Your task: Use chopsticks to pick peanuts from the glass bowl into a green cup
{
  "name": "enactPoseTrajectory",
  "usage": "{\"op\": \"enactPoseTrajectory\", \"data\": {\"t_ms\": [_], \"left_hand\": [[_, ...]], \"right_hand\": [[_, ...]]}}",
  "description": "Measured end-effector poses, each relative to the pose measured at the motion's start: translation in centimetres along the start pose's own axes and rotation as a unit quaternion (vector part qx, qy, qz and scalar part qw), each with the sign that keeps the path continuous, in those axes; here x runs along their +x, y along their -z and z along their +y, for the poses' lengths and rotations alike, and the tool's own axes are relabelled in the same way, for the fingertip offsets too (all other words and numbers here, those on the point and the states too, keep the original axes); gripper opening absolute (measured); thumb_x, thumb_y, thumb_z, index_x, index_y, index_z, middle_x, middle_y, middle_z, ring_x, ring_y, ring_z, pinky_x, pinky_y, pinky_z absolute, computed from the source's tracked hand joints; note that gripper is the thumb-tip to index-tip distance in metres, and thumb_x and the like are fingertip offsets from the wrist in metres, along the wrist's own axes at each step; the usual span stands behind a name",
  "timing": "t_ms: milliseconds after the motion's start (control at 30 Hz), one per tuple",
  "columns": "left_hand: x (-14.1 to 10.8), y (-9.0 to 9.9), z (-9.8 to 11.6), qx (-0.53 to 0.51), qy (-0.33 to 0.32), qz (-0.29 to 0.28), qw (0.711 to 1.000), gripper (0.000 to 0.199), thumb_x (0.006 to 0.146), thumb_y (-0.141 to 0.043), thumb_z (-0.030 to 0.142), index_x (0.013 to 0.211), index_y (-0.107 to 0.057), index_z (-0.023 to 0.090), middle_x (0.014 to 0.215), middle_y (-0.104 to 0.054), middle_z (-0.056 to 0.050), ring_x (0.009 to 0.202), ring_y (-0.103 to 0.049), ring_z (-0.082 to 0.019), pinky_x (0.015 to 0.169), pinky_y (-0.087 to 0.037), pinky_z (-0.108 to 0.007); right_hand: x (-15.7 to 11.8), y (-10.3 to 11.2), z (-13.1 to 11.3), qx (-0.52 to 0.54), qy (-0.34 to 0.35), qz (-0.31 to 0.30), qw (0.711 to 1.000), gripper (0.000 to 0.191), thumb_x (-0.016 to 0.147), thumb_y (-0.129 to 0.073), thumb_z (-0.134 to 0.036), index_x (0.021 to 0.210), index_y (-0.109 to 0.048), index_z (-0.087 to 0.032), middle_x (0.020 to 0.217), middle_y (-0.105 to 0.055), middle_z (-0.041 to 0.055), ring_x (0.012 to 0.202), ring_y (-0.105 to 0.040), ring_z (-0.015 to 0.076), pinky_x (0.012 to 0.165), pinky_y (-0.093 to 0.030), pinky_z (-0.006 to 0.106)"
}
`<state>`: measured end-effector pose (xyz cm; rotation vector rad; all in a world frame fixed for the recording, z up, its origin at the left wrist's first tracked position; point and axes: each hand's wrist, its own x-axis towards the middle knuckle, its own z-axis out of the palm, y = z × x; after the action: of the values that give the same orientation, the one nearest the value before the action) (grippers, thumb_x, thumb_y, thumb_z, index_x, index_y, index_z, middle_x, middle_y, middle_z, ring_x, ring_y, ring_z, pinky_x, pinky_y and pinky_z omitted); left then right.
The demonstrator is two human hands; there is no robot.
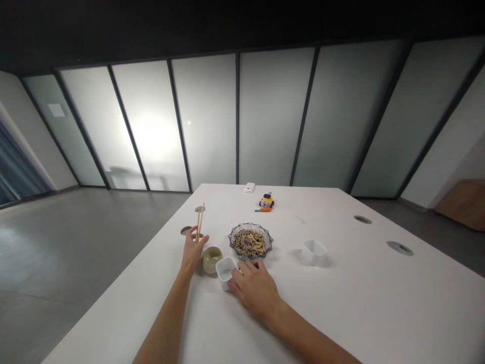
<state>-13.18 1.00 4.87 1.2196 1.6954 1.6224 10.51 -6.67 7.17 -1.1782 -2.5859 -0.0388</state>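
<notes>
A pair of wooden chopsticks points upward from my left hand, whose fingers are closed around their lower part. My right hand grips the right side of a small white square container, thumb and finger at its rim. Between my hands sits a round olive-green pot, close beside the white container. Just beyond my right hand is a scalloped glass bowl holding striped sunflower seeds and peanuts. My right palm's underside and some of its fingertips are hidden.
A second white square container stands to the right on the white table. Farther back lie a yellow-and-grey toy vehicle, a toy carrot and a white box-like object. Round cable holes line both table sides.
</notes>
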Motion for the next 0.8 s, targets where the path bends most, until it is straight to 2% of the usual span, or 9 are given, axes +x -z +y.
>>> {"op": "enactPoseTrajectory", "data": {"t_ms": [100, 233, 433, 533, 600, 700, 800], "left_hand": [[0.0, 0.0, 0.4, 0.011, -0.01, 0.004, 1.0, 0.06, 0.081, -0.07, 0.04, 0.134, -0.053, 0.018, 0.1, -0.064, -0.005, 0.078, -0.064, -0.019, 0.064, -0.052, -0.028], [0.1, 0.2, 0.4, 0.035, -0.009, 0.016, 0.999, 0.054, 0.086, -0.065, 0.039, 0.134, -0.053, 0.018, 0.099, -0.064, -0.005, 0.074, -0.066, -0.018, 0.059, -0.052, -0.026], [0.4, 0.6, 0.7, 0.099, -0.008, 0.043, 0.994, 0.046, 0.086, -0.063, 0.032, 0.129, -0.056, 0.019, 0.098, -0.068, -0.005, 0.079, -0.07, -0.021, 0.069, -0.055, -0.03], [0.4, 0.8, 1.0, 0.13, -0.009, 0.045, 0.99, 0.046, 0.087, -0.061, 0.03, 0.131, -0.056, 0.019, 0.099, -0.07, -0.006, 0.075, -0.07, -0.021, 0.067, -0.055, -0.03], [0.3, 0.9, 1.2, 0.148, -0.012, 0.044, 0.988, 0.046, 0.087, -0.06, 0.029, 0.131, -0.056, 0.019, 0.099, -0.071, -0.007, 0.073, -0.07, -0.021, 0.067, -0.054, -0.031], [0.5, 1.0, 1.0, 0.169, -0.016, 0.042, 0.985, 0.045, 0.087, -0.06, 0.03, 0.13, -0.057, 0.018, 0.097, -0.071, -0.007, 0.071, -0.071, -0.022, 0.066, -0.054, -0.031], [0.6, 1.0, 0.5, 0.179, -0.022, 0.048, 0.982, 0.044, 0.086, -0.062, 0.03, 0.128, -0.058, 0.019, 0.094, -0.071, -0.006, 0.072, -0.071, -0.022, 0.067, -0.054, -0.031]], "right_hand": [[1.2, -0.6, -0.7, -0.014, -0.023, 0.005, 1.0, 0.03, 0.104, -0.052, -0.042, 0.114, -0.071, -0.022, 0.117, -0.073, 0.0123, 0.113, -0.063, 0.0314, 0.096, -0.043, 0.051], [2.8, -1.1, -1.9, -0.02, -0.068, 0.033, 0.997, 0.029, 0.103, -0.051, -0.041, 0.113, -0.07, -0.021, 0.117, -0.071, 0.0128, 0.111, -0.061, 0.0296, 0.092, -0.046, 0.047], [5.0, -1.8, -3.3, -0.01, -0.141, 0.074, 0.987, 0.029, 0.098, -0.057, -0.04, 0.118, -0.066, -0.02, 0.115, -0.068, 0.0141, 0.108, -0.06, 0.0317, 0.09, -0.047, 0.05], [5.2, -2.3, -4.0, 0.005, -0.146, 0.095, 0.985, 0.033, 0.096, -0.058, -0.039, 0.123, -0.063, -0.021, 0.119, -0.067, 0.0142, 0.112, -0.059, 0.0318, 0.098, -0.045, 0.054], [5.0, -2.5, -4.2, 0.018, -0.129, 0.112, 0.985, 0.041, 0.096, -0.059, -0.042, 0.131, -0.06, -0.021, 0.126, -0.066, 0.0144, 0.12, -0.056, 0.0323, 0.11, -0.036, 0.059], [4.6, -1.6, -3.3, 0.032, -0.115, 0.138, 0.983, 0.047, 0.096, -0.058, -0.047, 0.135, -0.058, -0.021, 0.135, -0.063, 0.0149, 0.13, -0.051, 0.0331, 0.12, -0.021, 0.062], [3.6, 0.8, 0.4, 0.02, -0.129, 0.177, 0.976, 0.045, 0.097, -0.056, -0.048, 0.134, -0.06, -0.023, 0.14, -0.061, 0.014, 0.133, -0.049, 0.0325, 0.122, -0.021, 0.058]]}}
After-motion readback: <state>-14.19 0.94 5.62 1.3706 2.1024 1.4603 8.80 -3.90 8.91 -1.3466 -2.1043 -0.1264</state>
